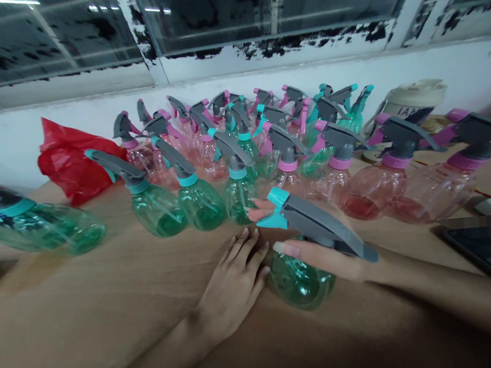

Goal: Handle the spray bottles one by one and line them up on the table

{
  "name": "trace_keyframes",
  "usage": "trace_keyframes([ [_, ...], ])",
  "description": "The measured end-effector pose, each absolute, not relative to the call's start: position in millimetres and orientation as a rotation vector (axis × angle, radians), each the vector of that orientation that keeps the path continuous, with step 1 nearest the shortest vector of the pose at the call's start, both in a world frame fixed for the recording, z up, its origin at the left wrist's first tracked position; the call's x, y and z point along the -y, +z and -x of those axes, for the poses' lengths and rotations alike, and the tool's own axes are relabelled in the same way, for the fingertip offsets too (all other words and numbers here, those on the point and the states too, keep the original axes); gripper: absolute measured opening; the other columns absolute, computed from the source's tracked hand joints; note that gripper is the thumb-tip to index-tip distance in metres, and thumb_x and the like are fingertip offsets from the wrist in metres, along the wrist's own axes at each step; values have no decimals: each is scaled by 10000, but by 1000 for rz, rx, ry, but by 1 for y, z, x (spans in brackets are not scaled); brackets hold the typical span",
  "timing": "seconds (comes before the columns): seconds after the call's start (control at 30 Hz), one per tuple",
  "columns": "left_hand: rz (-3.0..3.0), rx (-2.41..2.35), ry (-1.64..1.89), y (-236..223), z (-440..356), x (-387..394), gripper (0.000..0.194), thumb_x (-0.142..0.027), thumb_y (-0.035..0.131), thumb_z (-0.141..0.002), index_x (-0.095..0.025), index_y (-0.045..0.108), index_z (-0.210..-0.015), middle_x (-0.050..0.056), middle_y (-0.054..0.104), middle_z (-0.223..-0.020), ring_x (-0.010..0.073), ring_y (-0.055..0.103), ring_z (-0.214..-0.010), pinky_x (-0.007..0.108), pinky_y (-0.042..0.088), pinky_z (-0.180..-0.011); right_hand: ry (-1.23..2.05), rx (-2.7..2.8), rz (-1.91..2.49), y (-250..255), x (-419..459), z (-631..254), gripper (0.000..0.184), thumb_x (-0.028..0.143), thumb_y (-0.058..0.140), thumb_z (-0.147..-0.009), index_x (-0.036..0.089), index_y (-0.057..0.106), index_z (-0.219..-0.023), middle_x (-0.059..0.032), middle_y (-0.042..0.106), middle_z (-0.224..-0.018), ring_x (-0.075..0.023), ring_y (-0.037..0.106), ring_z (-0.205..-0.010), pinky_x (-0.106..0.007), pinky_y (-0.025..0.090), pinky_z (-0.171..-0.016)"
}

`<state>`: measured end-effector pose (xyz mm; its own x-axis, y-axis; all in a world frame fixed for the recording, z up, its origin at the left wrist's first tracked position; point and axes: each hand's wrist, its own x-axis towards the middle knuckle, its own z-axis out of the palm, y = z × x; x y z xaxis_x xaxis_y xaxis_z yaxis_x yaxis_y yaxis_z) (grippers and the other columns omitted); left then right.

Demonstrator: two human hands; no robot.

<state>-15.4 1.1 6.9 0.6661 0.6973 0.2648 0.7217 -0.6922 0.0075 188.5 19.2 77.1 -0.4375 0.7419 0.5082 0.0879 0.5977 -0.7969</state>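
Spray bottle (299, 285), green and transparent, is located at the near side of the desk (130, 297), right of centre, within the grasp of the right hand (325, 257). The hands are in the following state. Right hand: closed around the upper part of the bottle below the spray head (317, 220), thumb extended along the near side, fingertips visible beyond the turquoise nozzle (277, 197) on the far side. Left hand (233, 288): open, palm down on the desk, fingers extended and slightly spread, gripping nothing; its thumb side is just beside the held bottle, and contact between the two cannot be determined. The spray head is grey; its nozzle points left and its tail extends to the right, above the right wrist. Whether the base of the bottle bears on the desk cannot be determined. Beyond the hands, three green bottles (202, 205) with turquoise collars form a front row, each containing some green liquid. To their right, four pink bottles (375, 190) with pink collars continue the row; the two at the right show red liquid at the bottom. A mixed group of pink and green units stands behind, near the white wall (5, 139). Further green bottles (38, 228) overlap at the left edge. A red plastic bag (78, 164) rests behind the front row at left. A dark phone (478, 246) lies at the right edge.
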Motion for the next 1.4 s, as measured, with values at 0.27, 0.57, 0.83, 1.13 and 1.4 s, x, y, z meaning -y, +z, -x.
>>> trace_keyframes([
  [0.27,2800,1214,-343,8,14,-2,407,-196,446,-963,-106,437,-1360,168,469,-1402,309,317,-1369,497,319,-1094,862,1927,690,82,-17,-189,88,291,607,-844,234,617,-910,-12,683,-834,-175,668,-777,-311,546,-678],
  [0.57,2878,1401,-776,16,12,1,323,-178,354,-987,-179,495,-1277,87,548,-1316,223,493,-1243,421,393,-1054,871,1895,645,81,-18,-187,280,301,679,-795,242,636,-1065,-24,690,-956,-162,672,-748,-308,566,-687],
  [0.83,2981,1373,-1008,33,21,10,345,-341,364,-992,-232,443,-1309,78,563,-1242,251,540,-1146,435,446,-971,866,1902,672,82,-15,-187,327,322,620,-814,272,627,-1137,-30,691,-906,-182,650,-684,-334,554,-643],
  [1.13,2654,1449,-877,33,36,54,678,-519,546,-877,-169,271,-1388,177,535,-1254,333,558,-1132,457,515,-883,843,1876,580,80,-14,-138,342,391,658,-788,209,614,-1075,-23,659,-813,-179,622,-700,-349,524,-682],
  [1.4,2282,1753,-961,28,103,77,692,-631,487,-885,-189,274,-1373,174,532,-1250,355,552,-1153,484,520,-883,756,1907,410,88,-18,-25,313,441,641,-789,204,590,-987,-56,673,-904,-197,641,-878,-354,520,-792],
])
